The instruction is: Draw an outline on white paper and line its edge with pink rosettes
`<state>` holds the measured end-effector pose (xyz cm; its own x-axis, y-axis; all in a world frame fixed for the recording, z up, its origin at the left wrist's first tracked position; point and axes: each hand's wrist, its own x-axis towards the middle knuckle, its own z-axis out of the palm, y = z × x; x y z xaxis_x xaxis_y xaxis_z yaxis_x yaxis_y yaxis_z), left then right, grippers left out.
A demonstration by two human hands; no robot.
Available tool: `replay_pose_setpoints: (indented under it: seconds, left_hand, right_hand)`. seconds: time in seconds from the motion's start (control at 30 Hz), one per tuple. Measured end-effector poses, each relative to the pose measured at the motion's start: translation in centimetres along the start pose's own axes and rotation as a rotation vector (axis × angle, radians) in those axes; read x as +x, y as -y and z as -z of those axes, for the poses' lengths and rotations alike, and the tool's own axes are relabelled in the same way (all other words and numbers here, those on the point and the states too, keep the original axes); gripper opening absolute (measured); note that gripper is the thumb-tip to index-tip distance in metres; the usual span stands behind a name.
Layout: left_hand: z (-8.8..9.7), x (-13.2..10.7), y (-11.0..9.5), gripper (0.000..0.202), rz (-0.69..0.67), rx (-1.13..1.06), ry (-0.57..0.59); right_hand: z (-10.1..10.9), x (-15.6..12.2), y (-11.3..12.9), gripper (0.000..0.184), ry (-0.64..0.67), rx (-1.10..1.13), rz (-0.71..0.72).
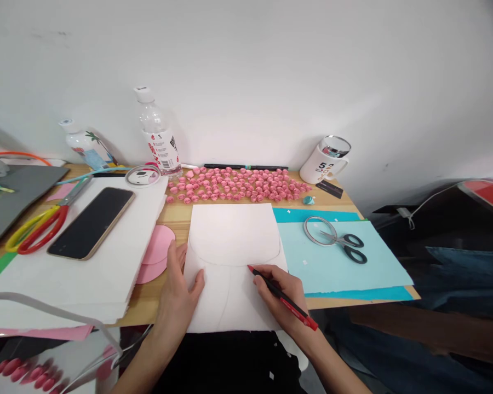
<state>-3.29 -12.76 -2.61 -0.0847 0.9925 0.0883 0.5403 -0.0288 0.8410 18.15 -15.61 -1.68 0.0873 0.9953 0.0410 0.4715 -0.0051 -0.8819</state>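
A white sheet of paper lies in front of me at the table's near edge, with a thin curved line across its middle and a fainter line below. My right hand grips a black and red pen, its red tip at the curved line. At the sheet's left edge, my left hand rests with thumb and fingers apart, the thumb on the paper. Pink paper circles lie just left of that hand. Many small pink rolled paper roses spread behind the sheet.
Light blue paper on the right carries black scissors and a ring of tape. A white mug and plastic bottle stand at the back. A phone and red-yellow scissors lie on a left paper stack.
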Motion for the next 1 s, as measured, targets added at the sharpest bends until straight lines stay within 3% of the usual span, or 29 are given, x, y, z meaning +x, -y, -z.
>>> replay_pose_setpoints:
  seconds: [0.47,1.0]
  left_hand:
    - [-0.1,0.0,0.1,0.082,0.0,-0.013,-0.006]
    - [-0.3,0.0,0.1,0.084,-0.01,-0.032,-0.026]
  right_hand:
    - [0.2,-0.3,0.1,0.022,0.032,-0.036,0.049]
    - [0.7,-2.1,0.8,0.021,0.066,0.012,0.007]
